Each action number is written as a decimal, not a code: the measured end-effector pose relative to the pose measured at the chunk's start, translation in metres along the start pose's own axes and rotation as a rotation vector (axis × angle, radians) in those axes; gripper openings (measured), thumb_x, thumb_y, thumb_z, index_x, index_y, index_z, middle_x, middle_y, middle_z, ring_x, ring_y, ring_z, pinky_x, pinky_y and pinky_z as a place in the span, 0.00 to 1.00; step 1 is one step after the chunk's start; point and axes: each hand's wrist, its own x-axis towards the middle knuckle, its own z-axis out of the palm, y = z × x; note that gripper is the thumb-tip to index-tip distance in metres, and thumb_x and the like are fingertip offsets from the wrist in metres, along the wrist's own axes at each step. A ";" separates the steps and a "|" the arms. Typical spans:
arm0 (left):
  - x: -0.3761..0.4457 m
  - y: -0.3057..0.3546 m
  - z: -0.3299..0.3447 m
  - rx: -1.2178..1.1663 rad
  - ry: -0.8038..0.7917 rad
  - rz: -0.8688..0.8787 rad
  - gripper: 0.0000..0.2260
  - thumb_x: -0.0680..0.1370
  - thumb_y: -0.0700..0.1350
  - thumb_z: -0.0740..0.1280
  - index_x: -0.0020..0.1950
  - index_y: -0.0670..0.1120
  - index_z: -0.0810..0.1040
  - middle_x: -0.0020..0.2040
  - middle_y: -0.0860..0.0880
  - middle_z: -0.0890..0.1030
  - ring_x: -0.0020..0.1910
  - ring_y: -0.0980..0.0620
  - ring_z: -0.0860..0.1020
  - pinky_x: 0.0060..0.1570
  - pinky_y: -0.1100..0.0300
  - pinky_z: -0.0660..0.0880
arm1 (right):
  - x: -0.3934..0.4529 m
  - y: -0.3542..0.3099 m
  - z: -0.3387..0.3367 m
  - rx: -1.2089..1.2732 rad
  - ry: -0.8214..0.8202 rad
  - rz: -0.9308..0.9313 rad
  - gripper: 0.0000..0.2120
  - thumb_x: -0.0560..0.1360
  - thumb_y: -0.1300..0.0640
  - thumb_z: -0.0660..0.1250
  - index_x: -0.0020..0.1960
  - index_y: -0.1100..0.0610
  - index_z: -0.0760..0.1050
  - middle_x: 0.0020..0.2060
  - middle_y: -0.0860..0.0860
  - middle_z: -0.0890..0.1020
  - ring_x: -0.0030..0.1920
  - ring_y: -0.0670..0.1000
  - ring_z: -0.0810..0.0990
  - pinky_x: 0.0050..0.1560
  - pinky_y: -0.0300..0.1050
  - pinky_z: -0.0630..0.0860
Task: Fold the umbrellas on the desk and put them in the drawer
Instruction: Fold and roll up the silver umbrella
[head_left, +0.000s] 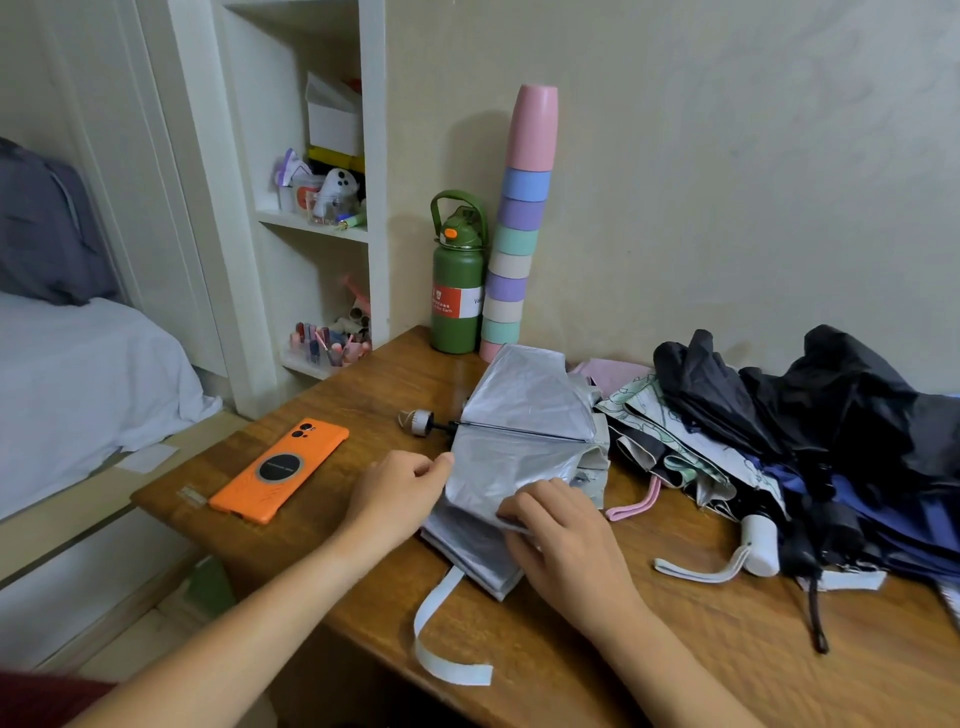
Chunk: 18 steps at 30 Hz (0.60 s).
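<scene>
Umbrellas, unfolded heap (810, 431) — dark and patterned, right side of wooden desk (675, 649). Silver umbrella (519, 415) at desk centre, canopy partly pleated. Orange phone (280, 467) lies left. Left hand (400, 491) pinches a canopy edge; right hand (566, 540) — apparently gripping a rib — presses folds.

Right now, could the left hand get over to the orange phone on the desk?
Probably yes. The left hand pinches the silver umbrella fabric, and only bare desk lies between it and the orange phone; it would have to let go first.
</scene>
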 end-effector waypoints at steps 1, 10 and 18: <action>-0.001 0.003 -0.002 -0.058 -0.030 -0.016 0.22 0.82 0.55 0.65 0.31 0.48 0.69 0.27 0.54 0.68 0.30 0.53 0.69 0.35 0.58 0.64 | 0.001 0.000 0.000 -0.007 0.013 0.002 0.02 0.77 0.59 0.69 0.50 0.55 0.78 0.45 0.49 0.77 0.43 0.51 0.75 0.40 0.46 0.73; -0.010 0.015 -0.017 -0.306 -0.166 -0.083 0.09 0.83 0.46 0.64 0.58 0.53 0.83 0.50 0.54 0.82 0.49 0.55 0.78 0.44 0.62 0.70 | -0.001 0.003 0.000 0.043 0.069 0.072 0.02 0.78 0.57 0.69 0.50 0.54 0.78 0.45 0.47 0.77 0.44 0.48 0.75 0.42 0.46 0.75; -0.005 -0.011 -0.019 -0.207 -0.137 0.196 0.07 0.75 0.45 0.77 0.49 0.57 0.85 0.53 0.56 0.79 0.49 0.55 0.77 0.51 0.60 0.75 | -0.002 0.004 -0.001 0.071 0.088 0.099 0.02 0.78 0.59 0.70 0.50 0.54 0.78 0.44 0.47 0.76 0.43 0.49 0.75 0.42 0.46 0.75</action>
